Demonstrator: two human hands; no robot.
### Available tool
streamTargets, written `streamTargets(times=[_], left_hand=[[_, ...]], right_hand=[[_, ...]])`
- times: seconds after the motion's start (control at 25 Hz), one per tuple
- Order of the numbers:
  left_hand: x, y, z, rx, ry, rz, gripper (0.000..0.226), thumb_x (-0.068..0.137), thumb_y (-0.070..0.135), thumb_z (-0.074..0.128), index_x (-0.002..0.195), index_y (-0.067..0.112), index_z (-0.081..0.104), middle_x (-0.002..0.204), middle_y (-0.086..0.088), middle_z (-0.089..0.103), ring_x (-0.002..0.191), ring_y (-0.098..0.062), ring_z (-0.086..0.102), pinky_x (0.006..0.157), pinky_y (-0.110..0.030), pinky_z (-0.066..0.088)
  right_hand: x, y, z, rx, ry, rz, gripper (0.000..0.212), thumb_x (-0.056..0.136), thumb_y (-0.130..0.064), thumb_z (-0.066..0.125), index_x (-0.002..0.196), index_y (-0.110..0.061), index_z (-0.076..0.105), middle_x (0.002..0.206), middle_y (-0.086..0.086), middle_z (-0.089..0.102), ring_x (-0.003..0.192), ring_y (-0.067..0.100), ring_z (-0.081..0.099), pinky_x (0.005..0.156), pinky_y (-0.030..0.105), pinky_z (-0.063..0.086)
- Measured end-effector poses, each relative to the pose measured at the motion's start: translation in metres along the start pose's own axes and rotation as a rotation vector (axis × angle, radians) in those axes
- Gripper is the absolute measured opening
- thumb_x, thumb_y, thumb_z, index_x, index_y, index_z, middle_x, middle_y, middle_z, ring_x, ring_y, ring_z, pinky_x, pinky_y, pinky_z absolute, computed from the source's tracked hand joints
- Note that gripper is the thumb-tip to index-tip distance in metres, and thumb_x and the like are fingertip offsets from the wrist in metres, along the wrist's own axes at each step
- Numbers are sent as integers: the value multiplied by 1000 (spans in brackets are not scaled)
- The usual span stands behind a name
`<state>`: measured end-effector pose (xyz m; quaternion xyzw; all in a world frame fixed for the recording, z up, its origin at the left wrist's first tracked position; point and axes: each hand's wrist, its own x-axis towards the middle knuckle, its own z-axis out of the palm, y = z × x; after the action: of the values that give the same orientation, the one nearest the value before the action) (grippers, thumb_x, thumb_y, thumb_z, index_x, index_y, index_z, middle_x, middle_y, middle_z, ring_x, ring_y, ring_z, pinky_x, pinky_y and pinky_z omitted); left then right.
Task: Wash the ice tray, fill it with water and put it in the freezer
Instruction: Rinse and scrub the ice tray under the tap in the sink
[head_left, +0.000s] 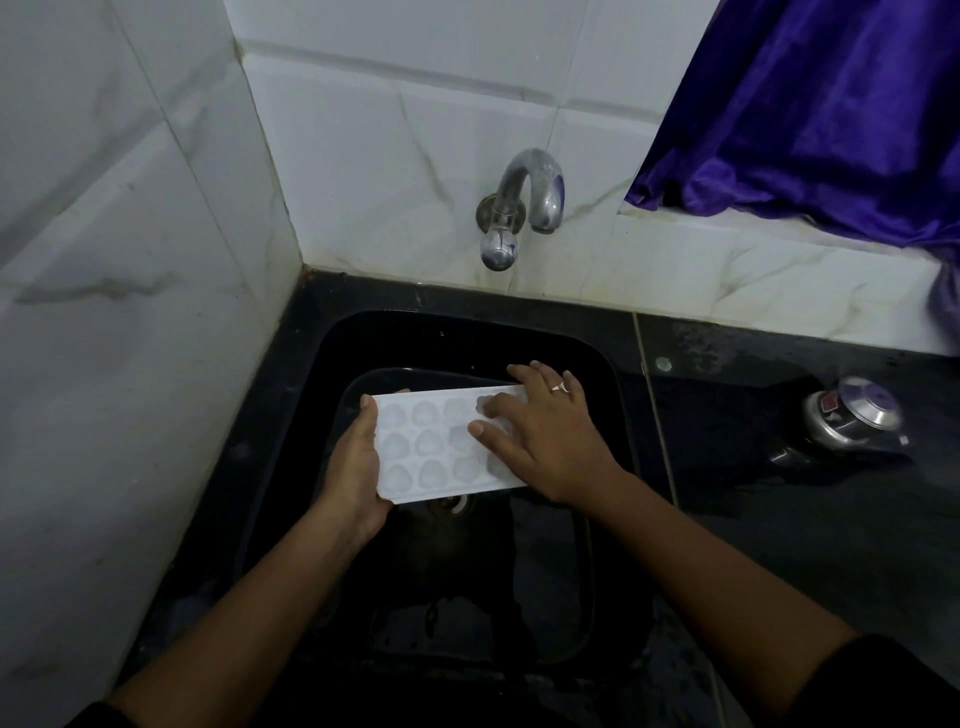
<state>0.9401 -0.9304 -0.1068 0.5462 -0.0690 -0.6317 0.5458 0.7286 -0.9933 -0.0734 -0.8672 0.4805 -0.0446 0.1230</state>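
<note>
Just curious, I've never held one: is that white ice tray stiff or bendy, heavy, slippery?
Probably stiff: the ice tray looks flat though the left hand grips only one end. Likely light, held over the sink that way. Possibly slippery once wet: the plastic looks smooth, and the right hand only rests on it.

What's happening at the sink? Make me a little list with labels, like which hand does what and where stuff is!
place: black sink below a wall tap
ice tray: white, held over the sink, cups facing up
left hand: grips the tray's left end
right hand: lies flat on the tray's right part, fingers spread
water: none seen running from the tap
nearby: purple curtain at the right; shiny metal item on the counter
</note>
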Motion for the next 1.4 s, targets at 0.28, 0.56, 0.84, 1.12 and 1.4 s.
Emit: streamTargets(times=[0.28, 0.56, 0.84, 1.12, 1.4], left_hand=[[3, -2, -1, -5, 5, 4, 57, 107, 62, 38, 134, 23, 70, 125, -13, 76, 112, -37, 74, 89, -52, 59], [4, -4, 4, 4, 2, -37, 62, 105, 64, 41, 133, 17, 69, 122, -17, 77, 112, -41, 74, 98, -60, 56], [5, -5, 1, -11, 8, -39, 61, 105, 63, 41, 134, 17, 68, 124, -18, 75, 112, -40, 74, 94, -55, 58], [3, -2, 6, -6, 13, -33, 62, 105, 64, 41, 132, 16, 69, 119, -17, 77, 108, -40, 75, 88, -53, 60], [6, -2, 7, 28, 21, -30, 65, 104, 65, 42, 132, 13, 69, 120, -18, 77, 109, -40, 75, 96, -58, 58]], right_hand=[[0, -2, -6, 46, 23, 13, 69, 96, -75, 22, 132, -34, 64, 163, 8, 36, 155, 29, 21, 126, 59, 8], [4, -22, 7, 33, 14, -64, 66, 97, -74, 25, 132, -32, 63, 163, 11, 36, 155, 31, 21, 126, 59, 5], [5, -21, 4, 3, -7, -86, 65, 97, -75, 23, 132, -37, 63, 163, 10, 36, 156, 31, 19, 126, 60, 3], [5, -19, 3, -4, 10, -85, 63, 98, -74, 25, 134, -37, 61, 162, 11, 38, 155, 32, 21, 125, 60, 4], [5, -16, -1, 0, -6, -92, 61, 99, -73, 25, 135, -38, 60, 163, 10, 35, 156, 31, 18, 126, 59, 4]])
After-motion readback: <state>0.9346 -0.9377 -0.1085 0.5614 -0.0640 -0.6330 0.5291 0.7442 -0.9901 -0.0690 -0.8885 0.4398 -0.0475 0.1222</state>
